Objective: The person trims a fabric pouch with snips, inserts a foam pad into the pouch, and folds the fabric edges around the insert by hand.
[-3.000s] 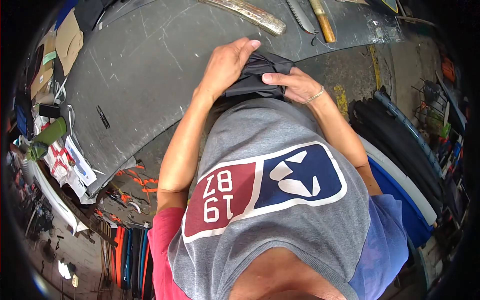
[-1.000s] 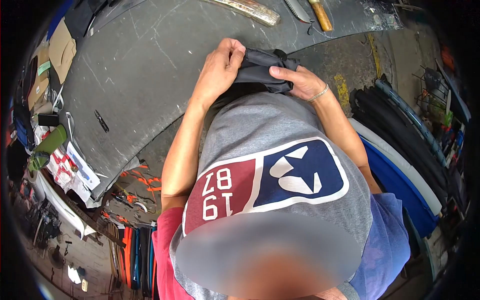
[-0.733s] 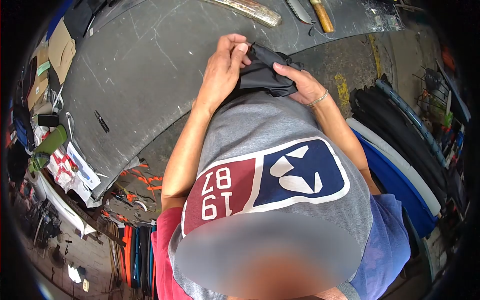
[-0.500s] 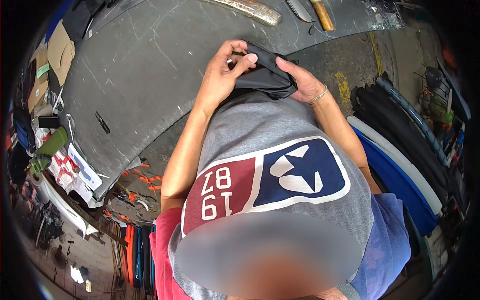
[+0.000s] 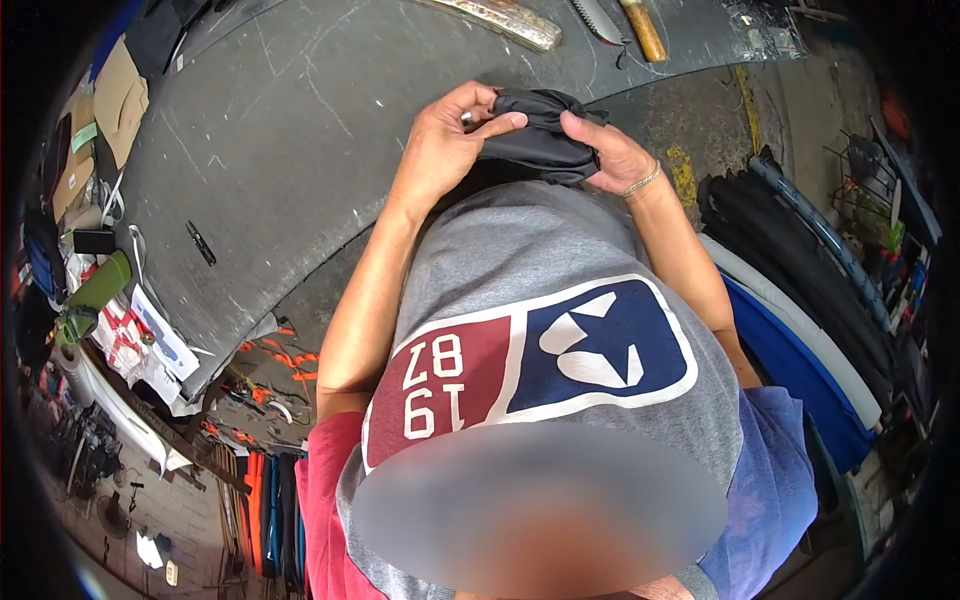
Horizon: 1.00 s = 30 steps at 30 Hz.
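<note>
Bunched black fabric is held between my two hands, just in front of my grey shirt at the near edge of the dark work table. My left hand, with a ring on one finger, pinches the fabric's left end between thumb and fingers. At the right end, my right hand, with a bracelet at the wrist, grips the fabric with its thumb on top and its fingers mostly hidden behind. The fabric's underside is out of sight.
A serrated blade, a wooden-handled tool and a long shiny bar lie at the table's far side. A black pen lies left. Cardboard and a green roll are far left; dark rolls stand right.
The fabric has been turned and rebunched between my hands. My left hand briefly loosened its fingers and has shifted its hold, its thumb now stretched over the fabric. My right hand moved slightly to the right.
</note>
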Each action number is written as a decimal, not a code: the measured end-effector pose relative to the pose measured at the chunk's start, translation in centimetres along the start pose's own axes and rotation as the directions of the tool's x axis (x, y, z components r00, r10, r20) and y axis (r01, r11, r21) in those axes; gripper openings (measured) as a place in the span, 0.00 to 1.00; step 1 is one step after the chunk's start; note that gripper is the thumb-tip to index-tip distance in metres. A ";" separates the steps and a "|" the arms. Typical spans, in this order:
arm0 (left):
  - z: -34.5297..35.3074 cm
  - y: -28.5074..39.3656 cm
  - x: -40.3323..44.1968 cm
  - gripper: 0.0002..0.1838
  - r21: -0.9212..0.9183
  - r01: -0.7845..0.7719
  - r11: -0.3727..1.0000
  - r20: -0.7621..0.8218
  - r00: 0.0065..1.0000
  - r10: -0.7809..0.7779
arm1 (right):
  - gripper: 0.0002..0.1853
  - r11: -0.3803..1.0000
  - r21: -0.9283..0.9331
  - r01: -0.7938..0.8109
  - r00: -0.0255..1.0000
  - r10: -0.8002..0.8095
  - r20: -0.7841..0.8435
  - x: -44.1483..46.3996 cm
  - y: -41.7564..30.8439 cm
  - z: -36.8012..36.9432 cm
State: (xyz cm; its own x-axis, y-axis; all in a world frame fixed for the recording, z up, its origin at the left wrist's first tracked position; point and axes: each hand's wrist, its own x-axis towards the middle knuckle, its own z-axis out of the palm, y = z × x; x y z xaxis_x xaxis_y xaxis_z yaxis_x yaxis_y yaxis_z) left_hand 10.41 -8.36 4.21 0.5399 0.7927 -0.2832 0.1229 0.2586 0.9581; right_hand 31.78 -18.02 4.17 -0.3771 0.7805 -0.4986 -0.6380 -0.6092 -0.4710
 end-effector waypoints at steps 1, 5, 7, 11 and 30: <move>-0.3 -0.2 0.1 0.15 0.013 -0.035 0.999 0.007 0.999 0.034 | 0.27 1.000 0.008 -0.019 0.998 0.019 -0.052 0.1 0.2 -0.3; -3.9 -0.6 0.8 0.16 -0.315 -0.078 0.946 -0.061 0.996 0.062 | 0.21 0.975 -0.194 0.109 0.978 -0.141 -0.157 0.5 -0.4 -1.0; -5.0 1.3 0.6 0.14 -0.271 -0.058 0.961 -0.139 0.990 0.021 | 0.16 0.854 -0.506 0.119 0.930 -0.275 -0.245 0.9 -0.3 -4.4; -5.2 4.8 -1.1 0.17 0.089 -0.119 0.989 -0.194 0.972 0.134 | 0.15 0.525 -0.838 0.146 0.693 -0.659 -0.292 0.2 -1.3 -4.2; -2.7 8.9 -3.5 0.22 0.405 -0.046 0.913 -0.019 0.998 0.059 | 0.11 0.325 -0.851 0.413 0.761 -0.637 0.126 2.6 -2.3 7.7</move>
State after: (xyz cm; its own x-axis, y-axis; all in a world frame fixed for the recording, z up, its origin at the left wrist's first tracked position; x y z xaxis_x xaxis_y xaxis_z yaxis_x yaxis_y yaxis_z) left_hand 7.39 -7.31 13.60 0.5305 0.8167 -0.2270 0.4248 -0.0244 0.9050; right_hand 27.08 -13.57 9.55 0.0345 0.9993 0.0122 0.2076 0.0048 -0.9782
